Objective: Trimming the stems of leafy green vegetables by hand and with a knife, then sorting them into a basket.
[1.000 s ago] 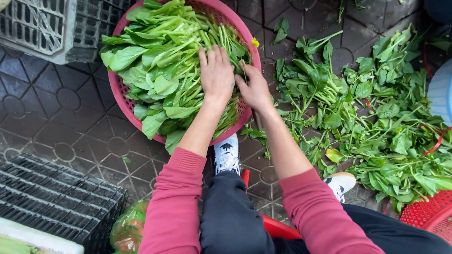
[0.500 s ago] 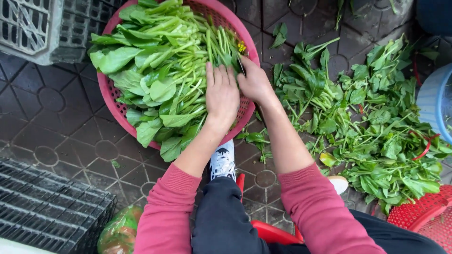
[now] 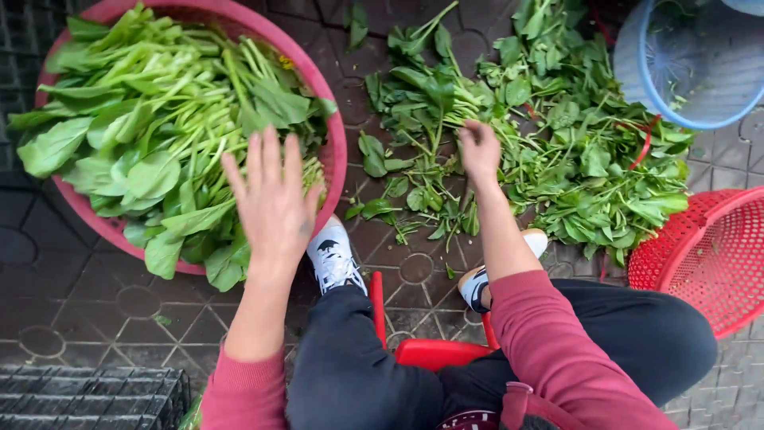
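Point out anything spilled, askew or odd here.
A pile of leafy greens lies loose on the paved floor, not in the pink basin. Stray leaves are scattered between them. Right hand touches the pile.

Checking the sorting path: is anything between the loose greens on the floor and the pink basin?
Nothing visible blocks it. The right hand is on the loose greens; only bare tiles and scattered leaves separate them from the pink basin.

Floor (image 3: 72, 318): dark grey paving tiles with a raised pattern of circles and angular lines, slightly damp-looking. Black plastic crate (image 3: 87, 398) at lower left corner. Red plastic stool (image 3: 434, 350), low, near bottom centre. Red mesh basket (image 3: 708, 255) at right edge. Blue basket (image 3: 692, 64) at upper right. Even daylight, soft shadows.
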